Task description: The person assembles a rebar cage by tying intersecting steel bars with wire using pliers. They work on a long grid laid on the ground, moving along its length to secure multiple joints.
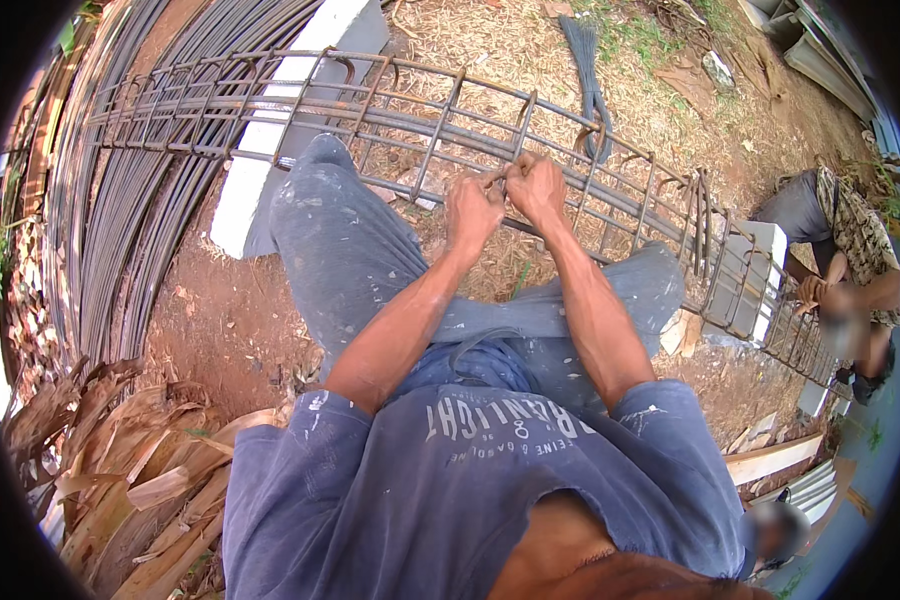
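Observation:
A long cage of steel reinforcing bars (440, 130) with square stirrups runs across in front of me, over my spread knees. My left hand (473, 212) is closed at the cage's near side, its fingers pinched close to a bar. Right beside it, my right hand (537, 188) is also closed, knuckles up, next to a stirrup. The fingertips of both hands nearly meet. Whatever lies between them is too small or hidden to make out. Past the cage, a bundle of thin dark wire (582, 65) lies on the ground, its looped end reaching to the bars.
White blocks (245, 205) prop the cage at left and right. Long loose steel rods (120, 250) lie at the left. Dry leaves and husks (160, 490) pile at the lower left. At the right, another person's hands (815, 292) are at the cage's far end. Straw covers the ground beyond.

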The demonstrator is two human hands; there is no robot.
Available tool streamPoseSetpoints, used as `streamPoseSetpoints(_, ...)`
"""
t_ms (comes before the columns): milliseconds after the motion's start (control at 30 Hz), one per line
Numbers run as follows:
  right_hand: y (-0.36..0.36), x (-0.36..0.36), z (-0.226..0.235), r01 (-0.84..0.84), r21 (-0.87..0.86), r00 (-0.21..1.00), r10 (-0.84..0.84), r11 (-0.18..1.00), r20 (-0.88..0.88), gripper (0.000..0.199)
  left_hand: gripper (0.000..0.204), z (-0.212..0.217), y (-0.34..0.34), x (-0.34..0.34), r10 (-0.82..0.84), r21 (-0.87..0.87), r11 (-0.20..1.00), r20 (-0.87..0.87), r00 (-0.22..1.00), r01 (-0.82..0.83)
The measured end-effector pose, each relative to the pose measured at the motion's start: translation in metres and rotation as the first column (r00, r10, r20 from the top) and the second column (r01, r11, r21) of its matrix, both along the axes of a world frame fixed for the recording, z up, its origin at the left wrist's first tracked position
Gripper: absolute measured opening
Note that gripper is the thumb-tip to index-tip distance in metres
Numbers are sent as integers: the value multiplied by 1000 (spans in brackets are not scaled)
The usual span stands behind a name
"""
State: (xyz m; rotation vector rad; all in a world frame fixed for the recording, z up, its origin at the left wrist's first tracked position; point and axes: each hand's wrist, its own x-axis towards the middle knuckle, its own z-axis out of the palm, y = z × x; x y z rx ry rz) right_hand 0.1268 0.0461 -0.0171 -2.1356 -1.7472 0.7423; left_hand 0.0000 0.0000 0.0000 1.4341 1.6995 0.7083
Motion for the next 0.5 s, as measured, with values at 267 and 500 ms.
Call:
streamPoseSetpoints(267, -14, 11, 54, 155, -194, 919, -213, 969, -332, 18, 36, -25, -13, 42, 139, 296, 942, 88, 986, -159)
streamPoseSetpoints(500, -25, 12, 73, -430, -25, 899, 431, 902, 75, 22, 22, -33, 0, 40, 161, 454, 860, 186, 969, -231)
